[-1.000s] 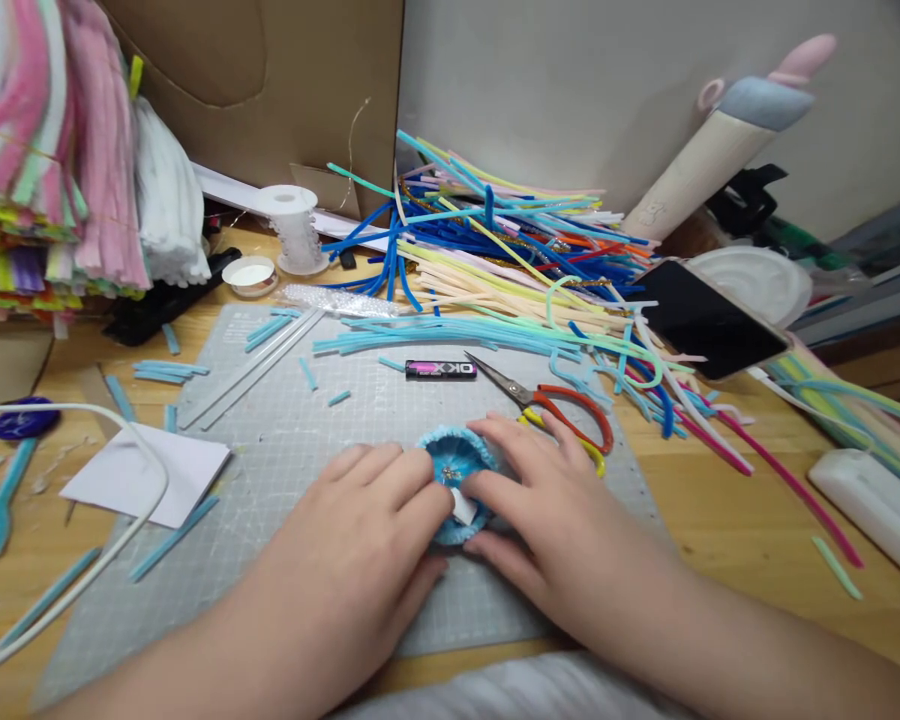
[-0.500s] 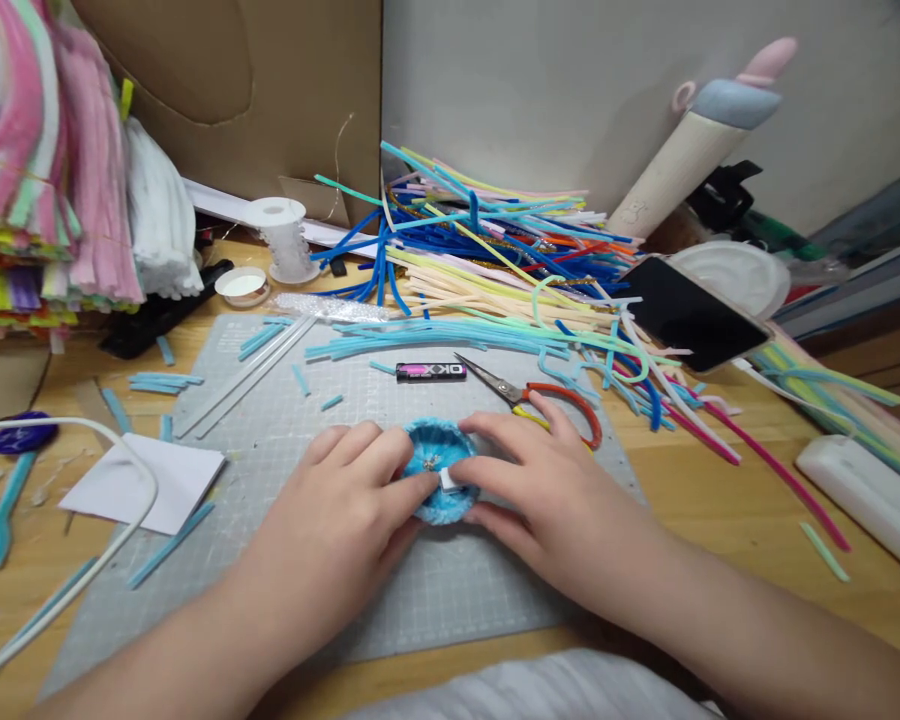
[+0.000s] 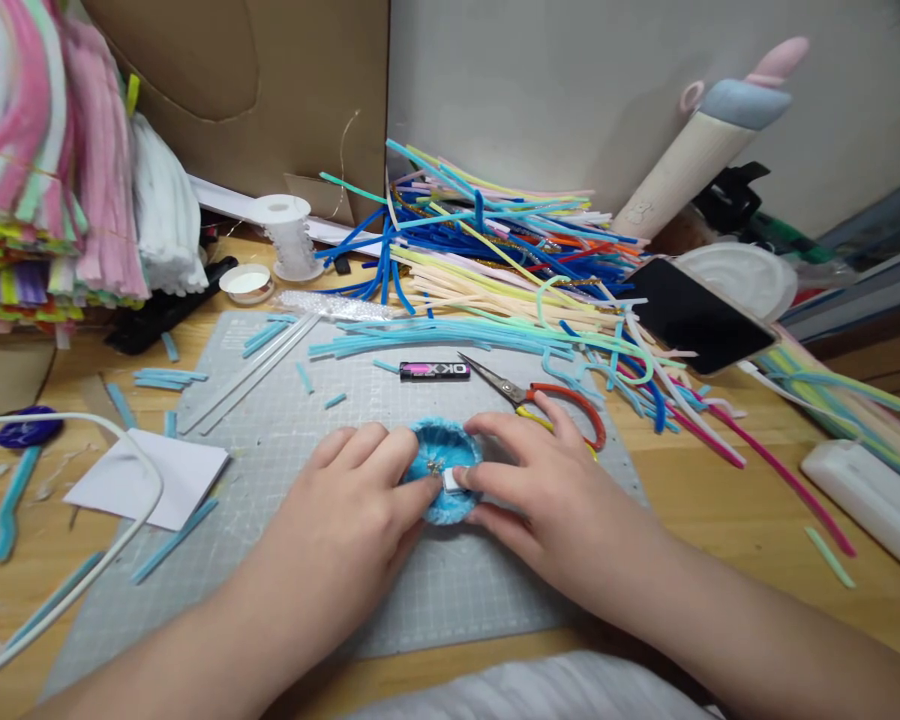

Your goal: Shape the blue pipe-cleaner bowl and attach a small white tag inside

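Note:
A round, shallow cup of blue pipe cleaners (image 3: 444, 438) sits between my two hands over the grey cutting mat (image 3: 480, 600). My left hand (image 3: 360, 500) is closed on its left rim, with the thumb reaching inside. From the right, my right hand (image 3: 532, 480) grips the opposite rim, one finger pressing on a small white square piece (image 3: 450, 480) in the cup. Twisted wire ends (image 3: 433, 467) show near the cup's middle. Beyond my hands lie a black and pink lighter-like tube (image 3: 435, 372) and scissors (image 3: 570, 400) with red and yellow handles.
Blue pipe cleaners (image 3: 435, 340) lie along the mat's far edge, before a colourful heap (image 3: 495, 240). Clear glue sticks (image 3: 255, 375) and folded white paper (image 3: 150, 480) are at left. A phone (image 3: 701, 315) leans at right. A white cable (image 3: 139, 520) crosses the left side.
The view has shifted slightly. My right fingertip has moved a little off the white piece, so more of it shows. Both hands keep hold of the blue cup.

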Motion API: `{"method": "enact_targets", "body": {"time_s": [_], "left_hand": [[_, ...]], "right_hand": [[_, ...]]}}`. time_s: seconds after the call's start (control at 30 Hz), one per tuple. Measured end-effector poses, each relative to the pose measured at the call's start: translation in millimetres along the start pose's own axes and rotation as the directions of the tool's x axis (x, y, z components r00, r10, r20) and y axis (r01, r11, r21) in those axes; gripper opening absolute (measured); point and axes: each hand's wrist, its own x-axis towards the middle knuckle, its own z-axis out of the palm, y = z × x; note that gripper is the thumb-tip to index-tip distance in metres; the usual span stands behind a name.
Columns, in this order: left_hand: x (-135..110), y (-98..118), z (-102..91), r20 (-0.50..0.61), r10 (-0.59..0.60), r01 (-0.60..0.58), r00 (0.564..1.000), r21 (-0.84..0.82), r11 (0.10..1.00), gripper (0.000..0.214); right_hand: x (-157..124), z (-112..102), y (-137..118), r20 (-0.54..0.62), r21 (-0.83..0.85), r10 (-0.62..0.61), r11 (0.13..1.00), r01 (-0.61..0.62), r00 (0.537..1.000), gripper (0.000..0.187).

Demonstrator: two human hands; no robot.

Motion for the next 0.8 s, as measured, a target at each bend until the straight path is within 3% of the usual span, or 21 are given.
{"method": "enact_targets", "body": {"time_s": [0.13,0.27,0.43,0.5,0.6,0.8], "left_hand": [[-1,-1,-3.0,-0.030,0.000,-0.001,1.000,-0.026,1.000,0.018],[-3,0,-9.2,-0.034,-0.025,0.017,0.999,-0.213,0.977,0.012],[-1,-2,-3.9,-0.084,-0.289,0.222,0.954,-0.451,0.864,0.013],[2,-2,1.0,-0.056,-0.332,0.259,0.942,-0.509,0.821,0.021],[3,-2,5.7,0.010,-0.333,0.272,0.943,-0.599,0.753,0.028],[1,-2,5.7,0.021,-0.274,0.211,0.961,-0.696,0.686,0.028]], "right_hand": [[-1,0,0,-0.005,-0.001,-0.009,1.000,0.009,1.000,0.013],[-1,-2,-1,-0.004,0.005,-0.006,1.000,0.006,1.000,0.016],[0,-6,-1,0.028,0.072,0.013,0.997,-0.015,1.000,0.019],[0,-5,-2,0.026,0.092,0.021,0.996,-0.023,0.999,0.019],[-1,-5,-5,0.025,0.114,0.032,0.993,-0.035,0.999,0.019],[-3,-13,-10,0.113,0.170,0.017,0.985,-0.037,0.993,0.015]]}}
